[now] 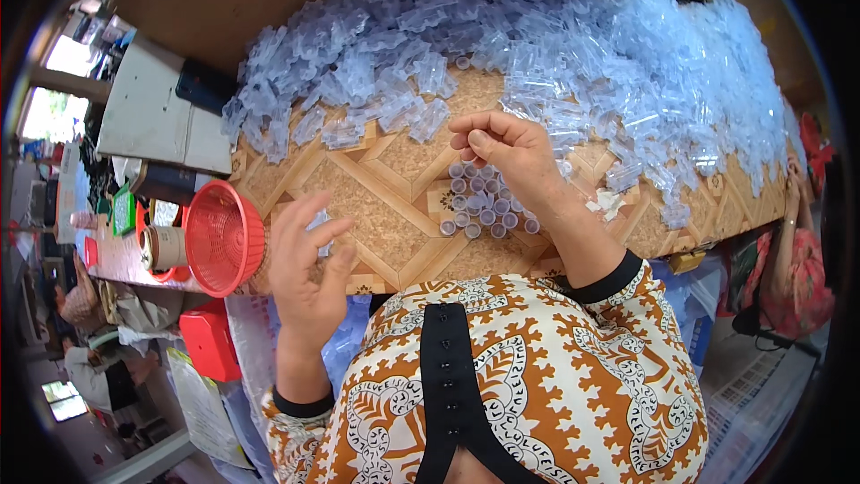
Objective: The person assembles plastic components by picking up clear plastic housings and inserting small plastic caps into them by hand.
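Observation:
My left hand [309, 264] is open over the table's near edge, fingers apart, beside a red plastic basket. A clear plastic piece [323, 231] shows just past its fingers; I cannot tell if they touch. Above the table's middle, my right hand [515, 151] is closed, thumb against curled fingers; whatever it may pinch is hidden. Below and beside that hand lies a cluster of small round translucent caps [484, 202]. A big heap of clear bluish plastic pieces [403, 27] covers the far side and spreads to the right.
The red basket [224, 237] stands at the left table edge, near a tape roll [166, 246]. Behind it are a white box [166, 108] and a dark phone-like object [204, 87]. White scraps [609, 203] lie right of the caps. Another person's arm [793, 193] reaches in at far right.

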A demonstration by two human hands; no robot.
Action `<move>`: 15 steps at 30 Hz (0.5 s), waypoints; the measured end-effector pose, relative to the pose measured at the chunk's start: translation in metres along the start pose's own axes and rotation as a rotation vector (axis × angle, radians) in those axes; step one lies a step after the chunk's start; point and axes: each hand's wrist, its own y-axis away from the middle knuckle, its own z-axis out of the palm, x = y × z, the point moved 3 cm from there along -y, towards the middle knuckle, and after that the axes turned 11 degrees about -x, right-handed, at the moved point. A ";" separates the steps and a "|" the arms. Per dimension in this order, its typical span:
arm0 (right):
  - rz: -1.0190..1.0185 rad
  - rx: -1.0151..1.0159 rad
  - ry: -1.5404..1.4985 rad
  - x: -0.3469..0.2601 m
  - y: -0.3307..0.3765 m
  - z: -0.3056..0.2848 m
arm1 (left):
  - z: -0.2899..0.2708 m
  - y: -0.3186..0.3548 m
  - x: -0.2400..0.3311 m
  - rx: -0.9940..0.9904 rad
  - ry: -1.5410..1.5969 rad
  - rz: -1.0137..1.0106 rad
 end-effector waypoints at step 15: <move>-0.025 0.026 0.175 0.011 -0.006 0.011 | -0.056 -0.046 0.105 -0.743 1.580 0.457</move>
